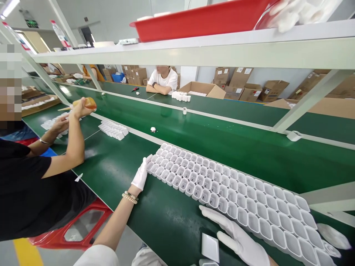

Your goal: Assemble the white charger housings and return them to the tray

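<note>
Rows of small white plastic housings (222,184), open side up, stand packed in a long block on the green bench. At the block's left end, my left hand (141,173), in a white glove, rests its stretched fingers against the outermost housings. My right hand (235,236), gloved too, lies along the block's near side with thumb and fingers apart, holding nothing. Close to its thumb is a loose white flat-sided piece (210,247), and another white piece (208,262) is cut off by the frame's bottom edge.
Beyond the block runs a green conveyor belt (166,125) carrying a small white part (153,129). A shelf (177,55) with a red tray (199,22) spans overhead. To the left, a co-worker (63,147) holds an amber bottle (88,103) near more white housings (113,129).
</note>
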Action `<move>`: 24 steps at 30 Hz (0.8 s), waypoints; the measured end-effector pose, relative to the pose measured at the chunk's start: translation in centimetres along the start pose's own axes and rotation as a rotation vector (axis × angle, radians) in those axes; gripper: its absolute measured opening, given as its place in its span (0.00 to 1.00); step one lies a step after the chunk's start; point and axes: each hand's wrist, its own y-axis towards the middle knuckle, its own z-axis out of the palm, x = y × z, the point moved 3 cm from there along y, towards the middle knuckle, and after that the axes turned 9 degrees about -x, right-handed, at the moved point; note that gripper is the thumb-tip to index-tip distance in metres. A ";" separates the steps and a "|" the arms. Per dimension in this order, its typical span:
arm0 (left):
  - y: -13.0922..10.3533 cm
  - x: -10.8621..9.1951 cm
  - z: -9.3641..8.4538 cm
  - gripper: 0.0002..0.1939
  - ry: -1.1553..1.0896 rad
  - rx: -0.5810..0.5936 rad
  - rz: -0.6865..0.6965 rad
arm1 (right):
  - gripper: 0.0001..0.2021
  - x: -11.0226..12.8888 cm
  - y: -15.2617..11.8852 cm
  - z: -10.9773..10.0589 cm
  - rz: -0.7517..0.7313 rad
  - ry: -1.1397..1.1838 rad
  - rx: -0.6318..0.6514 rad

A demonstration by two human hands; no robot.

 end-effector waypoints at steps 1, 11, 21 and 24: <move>-0.1 -0.3 0.1 0.37 0.004 -0.016 0.022 | 0.25 0.2 0.5 0.2 -0.039 -0.013 0.033; -6.8 -6.3 -2.6 0.28 0.293 -0.131 0.407 | 0.27 2.8 0.6 0.5 -0.078 -0.046 0.029; -19.6 -1.3 4.1 0.35 0.526 0.917 0.531 | 0.49 4.1 -4.4 2.7 -0.172 -0.384 0.100; -20.5 -0.4 5.4 0.26 0.568 0.869 0.576 | 0.40 3.8 -3.8 3.8 -0.185 -0.462 0.049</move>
